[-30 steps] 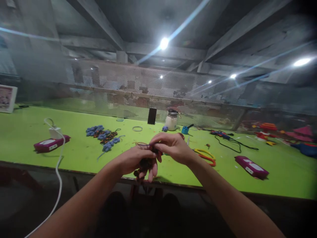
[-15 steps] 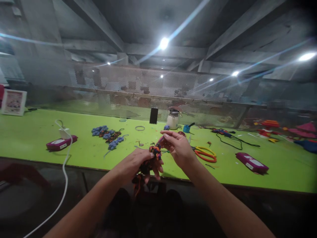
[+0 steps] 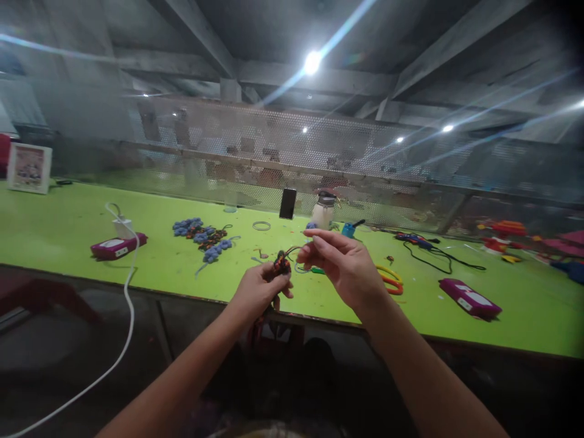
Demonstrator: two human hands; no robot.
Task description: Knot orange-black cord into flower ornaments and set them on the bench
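Note:
Over the front edge of the table, my left hand (image 3: 260,291) grips a small knotted piece of black and orange yarn (image 3: 281,263) between thumb and fingers. A thin dark strand (image 3: 293,248) runs from it toward my right hand (image 3: 344,264). The right thumb and fingertips are pinched together at the strand's end; whether they also hold a needle or hook is too small to tell. Partly behind the right hand lie yellow and orange scissors handles (image 3: 393,283) and a green tool (image 3: 318,271). Blue and dark-orange knotted yarn pieces (image 3: 201,237) rest to the left.
Purple power strips lie left (image 3: 117,247) and right (image 3: 469,298) on the green table (image 3: 365,316); a white cable (image 3: 132,310) hangs off the left one. Farther back are a phone (image 3: 288,204), a jar (image 3: 323,210), a ring (image 3: 261,225) and a blue pot (image 3: 348,230).
My right hand has drawn away to the right from the yarn piece, and the strand now spans the gap. My left hand has tilted the piece upward. The view has shifted slightly.

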